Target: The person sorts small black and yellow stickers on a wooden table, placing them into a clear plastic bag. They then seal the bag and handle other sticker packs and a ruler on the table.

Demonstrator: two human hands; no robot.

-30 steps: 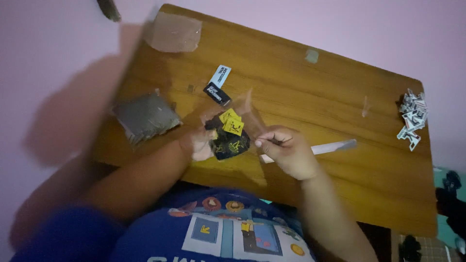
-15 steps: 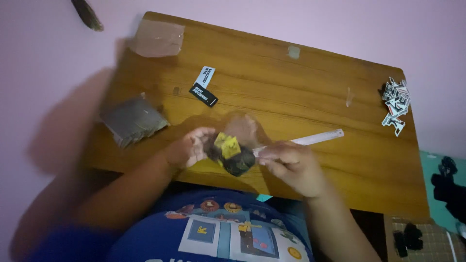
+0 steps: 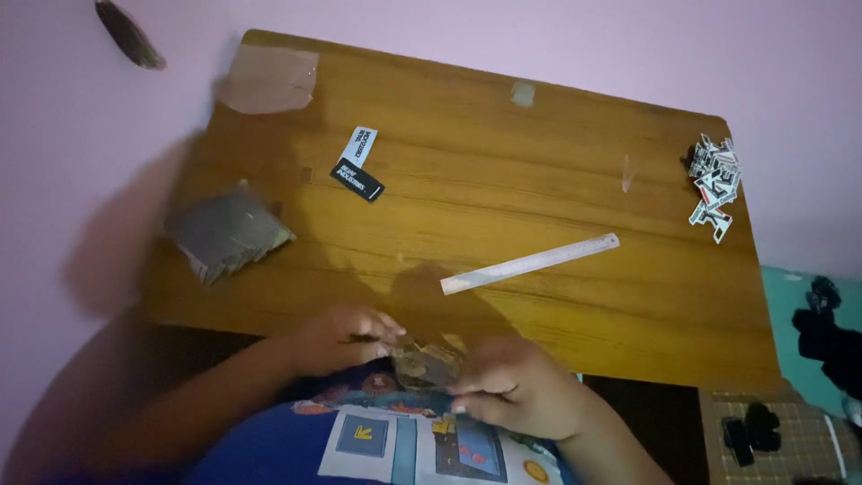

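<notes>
My left hand (image 3: pixel 339 338) and my right hand (image 3: pixel 514 386) both pinch a small folded piece of dark paper (image 3: pixel 426 363) at the near edge of the wooden table (image 3: pixel 557 180), just above my lap. The paper's brownish side faces up and most of it is hidden by my fingers. A metal ruler (image 3: pixel 529 264) lies at a slant on the table just beyond my right hand.
A stack of dark paper squares (image 3: pixel 226 233) sits at the table's left. Two small labels, one white and one black (image 3: pixel 359 165), lie towards the back. A heap of paper scraps (image 3: pixel 712 184) is at the right edge. Tape patches (image 3: pixel 269 79) mark the far corner.
Both hands have drawn the paper back from over the table to its near edge. Its yellow-and-black side no longer shows. The ruler stays where it lay.
</notes>
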